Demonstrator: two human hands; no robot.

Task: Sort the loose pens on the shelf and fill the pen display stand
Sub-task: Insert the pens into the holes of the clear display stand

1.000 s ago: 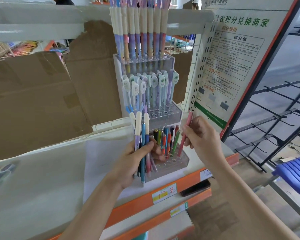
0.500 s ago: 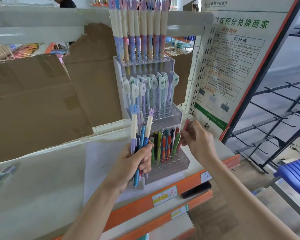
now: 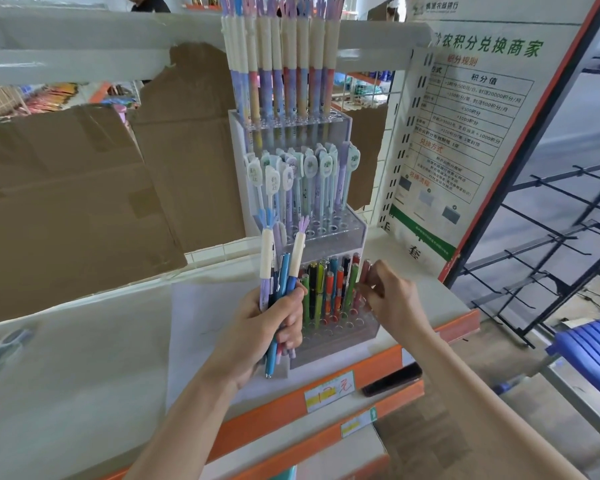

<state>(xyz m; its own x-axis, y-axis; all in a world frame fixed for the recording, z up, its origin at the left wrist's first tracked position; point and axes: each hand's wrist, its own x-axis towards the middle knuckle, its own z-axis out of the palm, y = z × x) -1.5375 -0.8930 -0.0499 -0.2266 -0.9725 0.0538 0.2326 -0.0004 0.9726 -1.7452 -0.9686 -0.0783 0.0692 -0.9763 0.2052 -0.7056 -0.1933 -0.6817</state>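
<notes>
Empty holes along pen display stand [image 3: 336, 336] front row, middle tier [image 3: 329, 233] overhanging above

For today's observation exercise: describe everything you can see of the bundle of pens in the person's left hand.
The bundle of pens stands roughly upright, gripped round its middle by the left hand in front of the clear display stand. Two tall pens have cream caps with tassel-like tips; shorter blue ones sit between. Their tips poke out below the fist.

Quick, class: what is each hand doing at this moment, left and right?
Left hand: grips a bunch of pens.
Right hand: pinches a pink pen at the stand.
</notes>
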